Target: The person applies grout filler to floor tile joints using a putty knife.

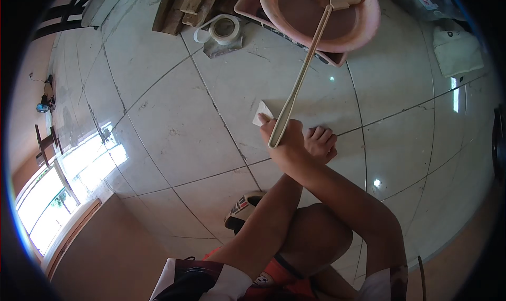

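My right arm crosses over my left. In my right hand [284,137], a small white flat piece [262,113] is gripped close over the tiled floor [221,158], its wide end pointing up and left. Beside it, my left hand [320,143] is closed with the fingers curled at the floor; what is inside them is hidden. A long-handled dipper [307,64] leans out of a pink basin [267,6], its looped handle overlapping my right hand in this view. The basin holds brownish contents.
A reddish tray [337,58] sits under the basin. Left of it are a roll of white tape [224,29] and wooden boards [196,3]. A white bag [457,50] lies far right. A shoe [242,210] is by my left arm; a small fan-like object [45,100] is far left.
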The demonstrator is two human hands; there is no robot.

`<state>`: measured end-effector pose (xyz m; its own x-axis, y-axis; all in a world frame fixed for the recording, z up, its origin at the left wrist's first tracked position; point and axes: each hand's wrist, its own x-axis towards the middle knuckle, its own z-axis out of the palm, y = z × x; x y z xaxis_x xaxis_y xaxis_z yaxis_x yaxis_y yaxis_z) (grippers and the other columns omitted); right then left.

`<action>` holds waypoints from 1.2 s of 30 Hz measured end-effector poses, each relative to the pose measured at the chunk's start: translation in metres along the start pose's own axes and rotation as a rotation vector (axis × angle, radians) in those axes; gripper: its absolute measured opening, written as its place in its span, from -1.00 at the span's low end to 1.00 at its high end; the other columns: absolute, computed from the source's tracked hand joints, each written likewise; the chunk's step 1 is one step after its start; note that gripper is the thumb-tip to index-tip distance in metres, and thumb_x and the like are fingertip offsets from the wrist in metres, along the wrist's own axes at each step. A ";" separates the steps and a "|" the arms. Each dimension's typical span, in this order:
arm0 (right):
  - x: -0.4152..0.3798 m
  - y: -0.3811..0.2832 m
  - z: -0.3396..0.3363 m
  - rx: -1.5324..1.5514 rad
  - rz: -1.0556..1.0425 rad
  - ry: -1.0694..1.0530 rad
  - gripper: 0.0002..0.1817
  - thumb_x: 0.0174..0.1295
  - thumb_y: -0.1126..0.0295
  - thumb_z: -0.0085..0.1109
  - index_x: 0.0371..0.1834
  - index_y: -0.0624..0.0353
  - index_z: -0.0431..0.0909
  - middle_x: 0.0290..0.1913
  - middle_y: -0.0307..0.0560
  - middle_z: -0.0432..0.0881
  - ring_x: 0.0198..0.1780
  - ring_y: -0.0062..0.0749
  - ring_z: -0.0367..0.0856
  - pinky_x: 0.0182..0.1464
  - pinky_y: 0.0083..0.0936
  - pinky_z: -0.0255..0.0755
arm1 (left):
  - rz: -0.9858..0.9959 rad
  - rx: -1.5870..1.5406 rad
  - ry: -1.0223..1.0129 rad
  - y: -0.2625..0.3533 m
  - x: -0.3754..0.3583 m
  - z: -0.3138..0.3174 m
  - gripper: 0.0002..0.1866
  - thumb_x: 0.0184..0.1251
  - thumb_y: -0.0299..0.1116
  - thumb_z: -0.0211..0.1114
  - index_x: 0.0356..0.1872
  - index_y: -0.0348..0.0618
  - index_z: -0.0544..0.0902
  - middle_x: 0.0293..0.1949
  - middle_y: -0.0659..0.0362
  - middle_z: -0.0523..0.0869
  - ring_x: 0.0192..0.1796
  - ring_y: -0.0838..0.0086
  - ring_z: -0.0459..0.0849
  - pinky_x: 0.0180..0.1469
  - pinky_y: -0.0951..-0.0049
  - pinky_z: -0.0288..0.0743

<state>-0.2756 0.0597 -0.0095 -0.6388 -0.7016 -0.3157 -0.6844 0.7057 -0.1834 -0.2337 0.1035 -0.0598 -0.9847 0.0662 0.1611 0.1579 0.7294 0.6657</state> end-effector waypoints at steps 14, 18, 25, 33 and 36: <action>-0.012 -0.001 -0.015 -0.067 -0.040 -0.222 -0.66 0.34 0.38 0.20 0.18 0.07 0.64 -0.52 -0.23 0.72 -0.46 -0.39 0.75 -0.47 -0.38 0.54 | -0.005 -0.016 0.027 -0.006 -0.002 0.008 -0.81 0.01 -0.36 0.37 -0.31 -0.08 0.62 -0.19 0.19 0.58 -0.05 0.28 0.56 0.02 0.19 0.46; -0.016 -0.029 -0.011 -0.105 -0.258 -0.086 -0.79 0.25 0.34 0.27 -0.05 -0.13 0.67 -0.52 -0.43 0.68 -0.45 -0.53 0.71 -0.53 -0.47 0.38 | 0.052 -0.014 0.059 -0.008 0.000 0.000 -0.81 0.02 -0.32 0.37 -0.33 -0.09 0.61 -0.21 0.19 0.57 -0.06 0.29 0.56 0.01 0.21 0.46; -0.054 -0.038 -0.021 -0.084 -0.118 -0.306 -0.81 0.33 0.30 0.21 -0.02 -0.13 0.69 -0.42 -0.37 0.76 -0.29 -0.47 0.82 -0.46 -0.43 0.52 | 0.138 -0.023 0.076 -0.010 -0.008 -0.001 -0.81 0.07 -0.29 0.37 -0.34 -0.08 0.59 -0.23 0.21 0.55 -0.06 0.29 0.54 0.03 0.25 0.42; -0.060 -0.062 -0.004 -0.089 -0.110 -0.270 -0.71 0.41 0.30 0.15 0.15 -0.07 0.65 -0.37 -0.29 0.80 -0.25 -0.41 0.83 -0.44 -0.41 0.58 | -0.027 -0.944 -0.307 0.009 -0.152 -0.060 -0.85 0.19 -0.42 0.38 -0.24 -0.11 0.63 -0.24 0.16 0.60 -0.12 0.22 0.59 0.00 0.13 0.43; -0.061 -0.062 0.007 -0.072 -0.075 -0.186 -0.72 0.41 0.31 0.14 0.15 -0.07 0.65 -0.38 -0.28 0.80 -0.26 -0.40 0.84 -0.44 -0.41 0.59 | 0.174 -0.456 -0.341 0.009 -0.216 -0.109 -0.83 0.18 -0.46 0.40 -0.21 -0.14 0.64 -0.26 0.15 0.61 -0.19 0.23 0.61 -0.09 0.17 0.47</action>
<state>-0.1915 0.0598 0.0143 -0.5134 -0.7169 -0.4717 -0.7554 0.6383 -0.1481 -0.0112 0.0210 -0.0092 -0.8977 0.4283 0.1031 0.2605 0.3275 0.9082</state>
